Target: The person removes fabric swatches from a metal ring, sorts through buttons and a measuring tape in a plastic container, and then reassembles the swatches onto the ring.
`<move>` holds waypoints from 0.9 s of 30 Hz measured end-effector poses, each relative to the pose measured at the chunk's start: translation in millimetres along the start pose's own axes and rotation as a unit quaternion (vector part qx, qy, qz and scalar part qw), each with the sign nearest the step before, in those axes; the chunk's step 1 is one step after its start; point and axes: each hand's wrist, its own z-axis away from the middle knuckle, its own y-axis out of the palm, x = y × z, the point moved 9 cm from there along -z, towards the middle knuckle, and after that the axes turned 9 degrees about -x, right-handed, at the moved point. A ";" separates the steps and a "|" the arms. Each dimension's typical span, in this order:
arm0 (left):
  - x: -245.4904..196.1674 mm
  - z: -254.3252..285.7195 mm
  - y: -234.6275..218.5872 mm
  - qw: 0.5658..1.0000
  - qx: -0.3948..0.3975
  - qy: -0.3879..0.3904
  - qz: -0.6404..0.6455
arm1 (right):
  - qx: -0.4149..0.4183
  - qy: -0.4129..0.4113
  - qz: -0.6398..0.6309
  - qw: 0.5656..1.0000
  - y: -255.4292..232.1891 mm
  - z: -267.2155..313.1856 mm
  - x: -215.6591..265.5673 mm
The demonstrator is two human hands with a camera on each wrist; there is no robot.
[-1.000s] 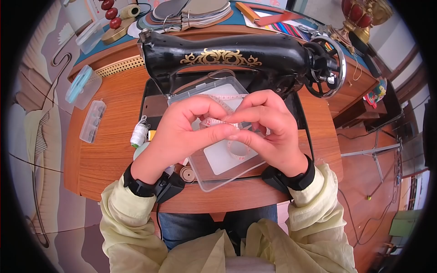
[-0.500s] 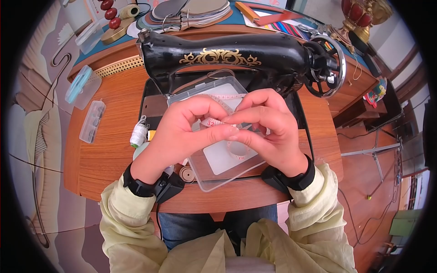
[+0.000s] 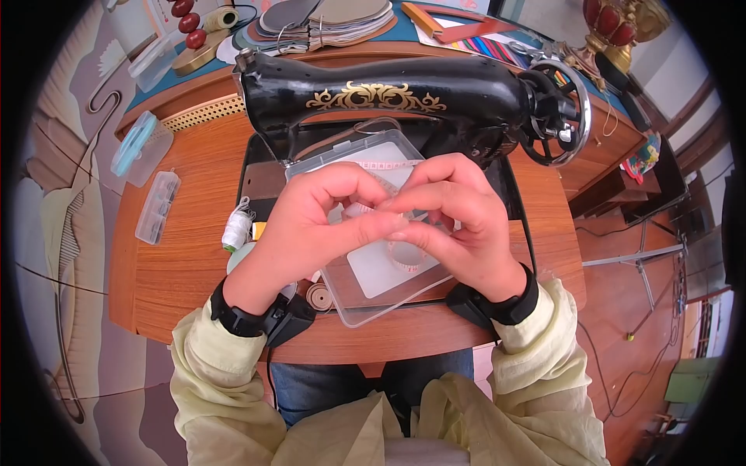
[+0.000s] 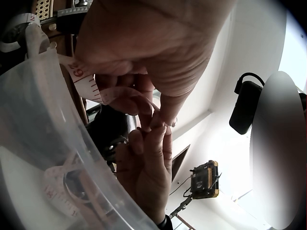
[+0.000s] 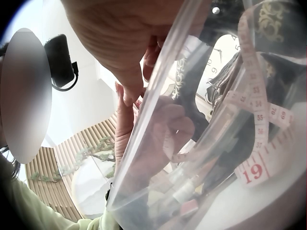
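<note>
- Pale green sleeves (image 3: pixel 536 334) are covering both forearms; a black band (image 3: pixel 242 314) is circling the left wrist.
- Left hand (image 3: pixel 315 217): thumb and index finger are closing together, pinching the tape measure (image 4: pixel 87 86).
- Right hand (image 3: pixel 470 225): fingers are bending, thumb and fingertips meeting the left hand's and gripping the same short stretch; the gap between the tips is hardly showing.
- Tape measure: running from the fingertips above the clear box (image 3: pixel 374 281), one loop hanging under the hands, one strip crossing near the box's back edge. In the right wrist view a length marked 19 is lying inside, crossing another strip.
- Round wooden piece (image 3: pixel 318 297) is sitting just beside the box's front left; white thread spool (image 3: pixel 236 231) is standing farther back.
- Small clear case (image 3: pixel 158 207) is lying to the left on the wooden table (image 3: pixel 186 279).
- Black sewing machine (image 3: pixel 381 70) is spanning behind the box.
- Fabric swatches (image 3: pixel 342 27) are lying beyond, stacked.
</note>
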 end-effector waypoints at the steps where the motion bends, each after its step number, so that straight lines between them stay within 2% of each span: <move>1: 1.0 0.0 0.0 1.000 -0.006 -0.011 0.010 | -0.004 0.000 -0.001 1.000 -0.4 0.6 -0.1; 4: -6.9 -0.7 3.7 1.000 -0.009 0.005 0.008 | -0.020 0.037 -0.001 0.999 -4.2 0.8 -2.7; 10: -7.5 -0.4 0.7 0.998 0.014 0.057 -0.029 | 0.002 -0.008 0.008 1.000 -0.3 -0.3 2.1; 16: -3.8 -0.3 1.4 1.000 -0.016 -0.002 0.006 | -0.025 0.017 -0.013 0.999 -3.1 0.4 -2.3; 19: -4.9 -0.1 0.7 1.000 0.001 0.017 0.004 | -0.017 0.048 -0.006 0.999 -2.9 0.4 -1.1; 22: -2.9 -0.6 -1.3 0.999 0.018 0.038 -0.024 | -0.005 0.002 0.000 1.000 -1.0 -0.2 2.0; 25: -5.7 -1.3 -1.7 0.998 0.009 0.048 -0.033 | -0.009 -0.007 0.011 1.000 -1.4 -0.2 2.6; 27: -5.2 -0.8 1.9 1.000 -0.007 0.011 -0.007 | -0.018 -0.003 0.005 1.000 -2.8 -0.7 1.9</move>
